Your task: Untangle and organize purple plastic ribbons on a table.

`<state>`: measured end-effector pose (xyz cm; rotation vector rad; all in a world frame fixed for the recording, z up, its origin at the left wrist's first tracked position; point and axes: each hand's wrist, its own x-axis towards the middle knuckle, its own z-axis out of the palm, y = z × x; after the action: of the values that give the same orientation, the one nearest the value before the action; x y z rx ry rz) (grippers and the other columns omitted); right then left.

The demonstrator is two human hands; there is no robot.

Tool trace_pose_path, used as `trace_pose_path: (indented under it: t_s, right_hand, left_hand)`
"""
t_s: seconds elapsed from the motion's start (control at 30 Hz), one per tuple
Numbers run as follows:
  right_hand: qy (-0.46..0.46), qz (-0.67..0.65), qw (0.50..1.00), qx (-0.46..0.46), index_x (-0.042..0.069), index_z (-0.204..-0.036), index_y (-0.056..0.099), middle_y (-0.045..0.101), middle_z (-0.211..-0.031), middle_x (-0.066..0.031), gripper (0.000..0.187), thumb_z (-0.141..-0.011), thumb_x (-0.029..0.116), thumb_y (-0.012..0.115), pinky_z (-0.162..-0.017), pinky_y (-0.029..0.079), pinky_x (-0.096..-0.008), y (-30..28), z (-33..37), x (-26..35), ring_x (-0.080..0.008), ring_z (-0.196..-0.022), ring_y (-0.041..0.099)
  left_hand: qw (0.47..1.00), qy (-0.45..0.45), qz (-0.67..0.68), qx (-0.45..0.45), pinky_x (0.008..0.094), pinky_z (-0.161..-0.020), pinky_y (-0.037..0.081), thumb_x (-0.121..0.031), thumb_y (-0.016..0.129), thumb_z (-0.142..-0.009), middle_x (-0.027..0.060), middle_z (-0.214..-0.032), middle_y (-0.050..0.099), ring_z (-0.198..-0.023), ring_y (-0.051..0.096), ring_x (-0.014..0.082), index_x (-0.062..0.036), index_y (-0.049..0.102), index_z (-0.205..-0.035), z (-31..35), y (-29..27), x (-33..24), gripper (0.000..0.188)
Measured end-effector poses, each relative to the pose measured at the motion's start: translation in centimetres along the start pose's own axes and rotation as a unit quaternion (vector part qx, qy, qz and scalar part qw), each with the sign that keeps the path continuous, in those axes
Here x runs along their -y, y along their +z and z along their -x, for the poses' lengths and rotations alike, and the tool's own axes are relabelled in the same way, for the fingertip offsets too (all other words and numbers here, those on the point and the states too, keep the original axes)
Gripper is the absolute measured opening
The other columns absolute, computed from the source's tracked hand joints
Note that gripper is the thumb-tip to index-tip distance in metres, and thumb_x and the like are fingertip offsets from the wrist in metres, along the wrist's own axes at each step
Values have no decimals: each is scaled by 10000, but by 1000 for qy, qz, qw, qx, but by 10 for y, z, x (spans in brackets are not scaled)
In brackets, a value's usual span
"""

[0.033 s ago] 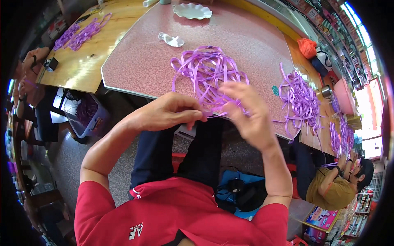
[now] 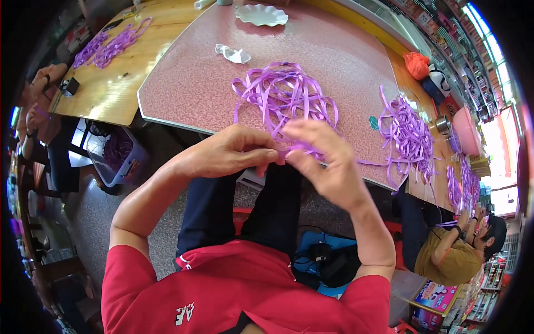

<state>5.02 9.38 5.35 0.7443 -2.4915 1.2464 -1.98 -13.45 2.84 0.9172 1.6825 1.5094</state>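
Observation:
My left hand (image 2: 236, 151) is closed in a pinch on a thin purple ribbon (image 2: 285, 153) just past the table's front edge. Close to those fingertips is my right hand (image 2: 328, 164), slightly blurred, its thumb near the pinched ribbon. Its visible fingers are stretched out above the thumb with a gap between them; part of the ribbon passes behind this hand. A loose tangle of purple ribbon (image 2: 306, 94) lies on the pink speckled table (image 2: 189, 83), right beyond both hands.
To the right lies another purple ribbon heap (image 2: 409, 131). Farther back are a crumpled white piece (image 2: 232, 54) and a scalloped white plate (image 2: 261, 15). A blue-grey bin (image 2: 119, 175) stands at lower left. A co-worker (image 2: 450, 256) sits at right.
My right hand has moved left, bringing its thumb close to my left fingertips. My left hand keeps its pinch on the ribbon and has hardly moved.

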Motion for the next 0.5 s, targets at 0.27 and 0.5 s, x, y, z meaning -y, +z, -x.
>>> trace_pose_path:
  t_s: [0.27, 0.5]
  right_hand:
    - [49, -47, 997, -37, 12, -1008, 717, 610, -835, -50, 169, -842, 22, 746, -623, 454, -247, 20, 2, 8, -115, -714, 574]
    - [0, 20, 996, -87, 38, -966, 732, 597, -795, -49, 193, -784, 9, 789, -562, 452, -271, 23, 3, 2, -144, -655, 572]
  left_hand:
    - [997, -4, 69, -35, 229, -756, 467, -257, 624, -989, -1, -852, 642, -803, 584, 60, -5, 659, -1022, 3, -2, -2, 257]
    - [979, 18, 188, -75, 250, -780, 497, -233, 641, -976, 8, -872, 639, -810, 621, 90, -26, 634, -974, 0, 7, 9, 208]
